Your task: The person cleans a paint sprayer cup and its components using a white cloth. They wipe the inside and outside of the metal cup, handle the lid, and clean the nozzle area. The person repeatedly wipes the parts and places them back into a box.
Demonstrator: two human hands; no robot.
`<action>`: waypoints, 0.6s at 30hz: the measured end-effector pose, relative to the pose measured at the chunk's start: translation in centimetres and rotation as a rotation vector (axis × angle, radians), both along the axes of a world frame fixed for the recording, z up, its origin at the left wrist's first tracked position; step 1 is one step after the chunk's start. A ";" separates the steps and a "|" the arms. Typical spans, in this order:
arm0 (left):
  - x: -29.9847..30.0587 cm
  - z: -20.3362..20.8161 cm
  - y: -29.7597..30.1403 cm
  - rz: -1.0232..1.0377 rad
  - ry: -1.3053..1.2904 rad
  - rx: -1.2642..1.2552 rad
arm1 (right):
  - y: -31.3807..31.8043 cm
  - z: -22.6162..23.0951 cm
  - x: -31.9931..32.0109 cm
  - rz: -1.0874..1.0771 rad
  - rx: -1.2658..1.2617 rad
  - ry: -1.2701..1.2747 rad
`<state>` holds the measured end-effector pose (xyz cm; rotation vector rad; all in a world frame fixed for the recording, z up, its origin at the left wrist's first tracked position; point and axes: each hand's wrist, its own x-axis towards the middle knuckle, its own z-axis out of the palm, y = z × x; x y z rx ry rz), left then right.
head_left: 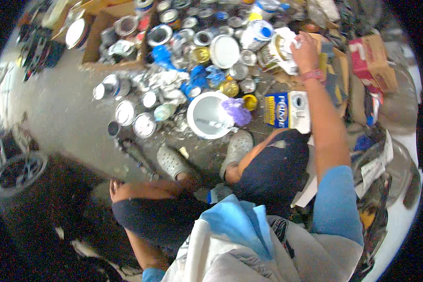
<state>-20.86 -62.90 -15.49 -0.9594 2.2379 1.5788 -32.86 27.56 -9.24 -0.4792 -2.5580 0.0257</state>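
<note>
Blue-yellow-white carton (287,109) below right hand (304,46)

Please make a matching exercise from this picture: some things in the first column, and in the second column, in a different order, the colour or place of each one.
Things:
1. bucket
2. rag
3. right hand
4. box

Descriptions:
A. purple, at the bucket's rim
B. blue and yellow with a white end, lying left of the right forearm
C. white, round, open, in front of the shoes
D. on a white paint-smeared can, far out among the cans

Pairs: 1-C, 2-A, 3-D, 4-B
</note>
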 end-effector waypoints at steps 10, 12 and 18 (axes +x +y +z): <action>-7.5 27.3 17.7 -0.209 0.596 -0.125 | -3.2 4.0 -2.4 0.194 -0.389 0.065; -8.0 29.9 23.3 -0.397 0.639 -0.046 | -6.7 7.4 -2.3 0.295 -0.472 0.146; -7.6 28.8 36.7 -0.712 0.431 0.570 | -23.4 16.9 4.6 0.875 -0.837 0.194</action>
